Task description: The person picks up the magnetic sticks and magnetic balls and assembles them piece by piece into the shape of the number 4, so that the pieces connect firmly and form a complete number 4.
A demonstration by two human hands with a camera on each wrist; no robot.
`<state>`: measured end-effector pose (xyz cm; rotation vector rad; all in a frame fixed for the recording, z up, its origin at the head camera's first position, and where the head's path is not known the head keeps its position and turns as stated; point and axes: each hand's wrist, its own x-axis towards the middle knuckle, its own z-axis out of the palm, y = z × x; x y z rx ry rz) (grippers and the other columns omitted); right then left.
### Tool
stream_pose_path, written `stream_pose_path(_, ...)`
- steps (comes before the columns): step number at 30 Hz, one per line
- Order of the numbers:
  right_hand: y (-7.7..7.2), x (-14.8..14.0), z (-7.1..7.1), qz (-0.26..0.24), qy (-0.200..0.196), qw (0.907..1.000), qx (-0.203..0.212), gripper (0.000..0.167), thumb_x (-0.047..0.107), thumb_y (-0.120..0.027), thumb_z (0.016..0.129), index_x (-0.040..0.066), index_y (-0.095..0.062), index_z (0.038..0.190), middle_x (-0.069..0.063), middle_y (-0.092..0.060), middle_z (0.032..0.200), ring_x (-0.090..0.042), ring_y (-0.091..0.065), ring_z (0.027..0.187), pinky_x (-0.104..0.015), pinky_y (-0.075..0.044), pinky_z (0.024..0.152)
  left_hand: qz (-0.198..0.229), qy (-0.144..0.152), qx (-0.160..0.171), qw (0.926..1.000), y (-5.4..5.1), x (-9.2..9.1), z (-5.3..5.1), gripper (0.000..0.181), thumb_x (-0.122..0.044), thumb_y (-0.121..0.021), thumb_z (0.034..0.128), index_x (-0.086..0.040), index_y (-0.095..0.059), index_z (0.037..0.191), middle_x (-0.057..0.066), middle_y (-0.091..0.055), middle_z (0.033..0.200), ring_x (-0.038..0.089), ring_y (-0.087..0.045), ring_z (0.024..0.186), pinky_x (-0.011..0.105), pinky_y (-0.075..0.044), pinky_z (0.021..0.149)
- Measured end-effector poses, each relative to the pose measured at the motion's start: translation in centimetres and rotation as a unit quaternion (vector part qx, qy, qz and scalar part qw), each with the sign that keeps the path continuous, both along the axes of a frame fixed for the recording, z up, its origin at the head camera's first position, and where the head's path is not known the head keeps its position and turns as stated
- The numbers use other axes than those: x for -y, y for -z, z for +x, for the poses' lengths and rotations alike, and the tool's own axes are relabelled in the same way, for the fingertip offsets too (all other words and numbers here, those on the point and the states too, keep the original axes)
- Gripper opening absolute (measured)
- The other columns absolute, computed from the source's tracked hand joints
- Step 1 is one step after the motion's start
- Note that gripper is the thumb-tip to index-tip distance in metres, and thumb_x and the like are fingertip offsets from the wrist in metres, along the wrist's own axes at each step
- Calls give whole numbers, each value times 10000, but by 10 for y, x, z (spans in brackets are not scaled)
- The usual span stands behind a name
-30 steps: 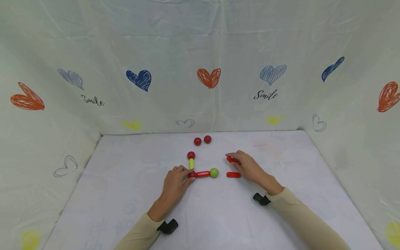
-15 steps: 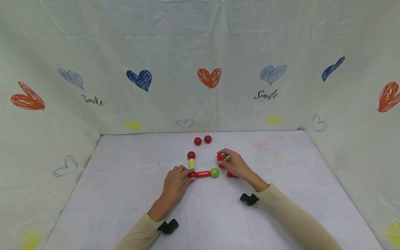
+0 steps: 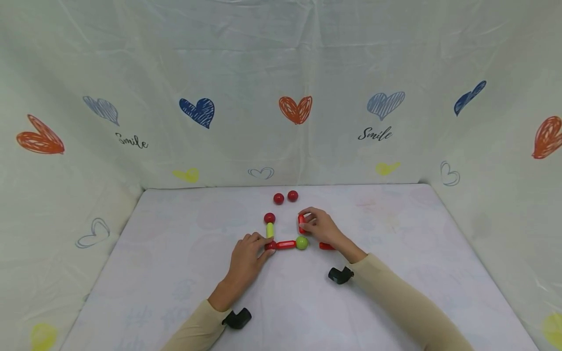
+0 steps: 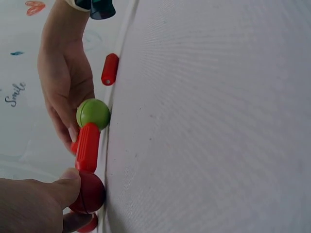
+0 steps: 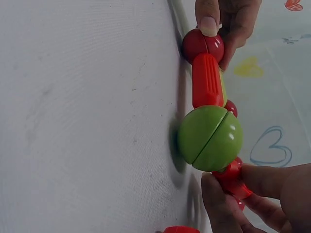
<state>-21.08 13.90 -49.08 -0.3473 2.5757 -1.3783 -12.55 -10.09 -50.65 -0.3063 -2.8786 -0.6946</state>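
Head view, right hand (image 3: 322, 226): shifted leftward since a second ago; pinches the held red rod (image 3: 301, 224).
Head view, held red rod: crosswise a second ago, now pointing away from the person, just behind the green ball (image 3: 302, 243).
Head view, left hand (image 3: 248, 258): as before, thumb and fingers pinching the corner red ball (image 3: 270, 245).
Head view, L-shaped piece: unmoved on the worktop (image 3: 175, 253); joined red rod (image 3: 287, 244) runs from corner ball to green ball, yellow-green rod (image 3: 270, 230) runs back to the far red ball (image 3: 270, 218).
Head view, loose red rod (image 3: 327, 246): near the green ball, partly covered by the right hand.
Head view, loose red balls (image 3: 278, 198): a pair near the back edge, unmoved.
Left wrist view, joined red rod: glossy, grooved lengthwise; held red rod mostly hidden behind it and the fingers.
Right wrist view, green ball: shiny, slanting seam; held red rod's end meets its far side, whether seated cannot be told.
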Motion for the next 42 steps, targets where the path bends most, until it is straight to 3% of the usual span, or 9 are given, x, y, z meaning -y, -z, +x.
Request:
stream_pose_path(13, 1, 2, 2, 115, -92, 9989, 435, 314, 75, -706, 1006, -6, -677, 1307, -127, -698, 1035, -168, -661, 829, -266, -529, 718, 37, 40, -47, 10000, -2, 0, 1, 383, -229, -891, 864, -135, -805, 1225, 8, -694, 986, 168, -587, 883, 309, -490, 748)
stream_pose_path(33, 2, 1, 2, 26, -142, 9980, 615, 343, 67, -699, 1004, -14, -658, 1335, -134, -686, 1050, -154, -680, 819, -282, -573, 737, 27, 83, -22, 10000, -2, 1, 1, 381, -222, -886, 868, -123, -800, 1226, 10, -690, 983, 157, -571, 858, 298, -476, 727)
stream_pose_path(42, -4, 0, 0, 118, -184, 9979, 609, 319, 57, -645, 1002, -35, -655, 1307, -134, -710, 1018, -184, -733, 814, -309, -581, 745, -93, 157, -81, 9998, -3, 1, 0, 371, -228, -888, 867, -128, -806, 1214, 7, -693, 983, 162, -581, 874, 300, -482, 730)
